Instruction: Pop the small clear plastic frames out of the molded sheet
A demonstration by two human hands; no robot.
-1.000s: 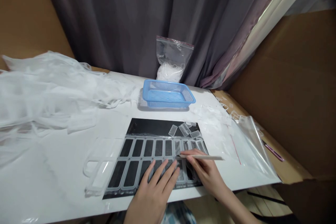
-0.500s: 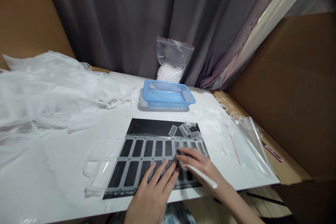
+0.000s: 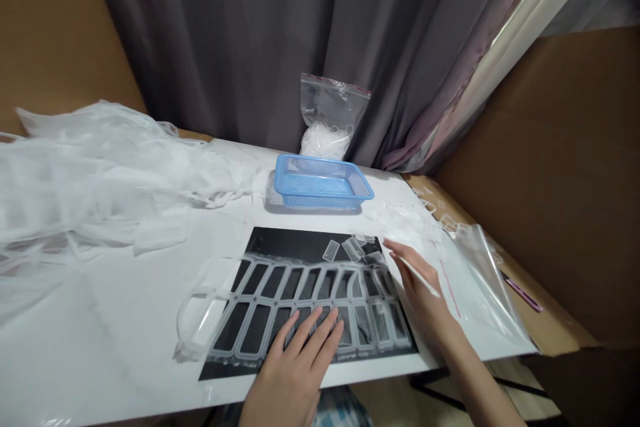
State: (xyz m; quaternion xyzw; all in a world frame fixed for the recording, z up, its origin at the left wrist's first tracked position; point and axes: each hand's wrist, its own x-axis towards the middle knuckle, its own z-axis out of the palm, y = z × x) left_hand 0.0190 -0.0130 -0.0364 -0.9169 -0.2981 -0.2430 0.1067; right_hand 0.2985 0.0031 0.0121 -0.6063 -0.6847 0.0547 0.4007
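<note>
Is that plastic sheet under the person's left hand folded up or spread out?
Spread out: the plastic sheet covers much of the black mat in a wide two-row grid, the left hand resting on it.

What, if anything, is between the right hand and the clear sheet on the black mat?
Nothing visible along the right edge of the clear sheet, beside the right hand with its white stick. Only near the fingertips, a few loose clear pieces lie by the sheet's far right corner.
</note>
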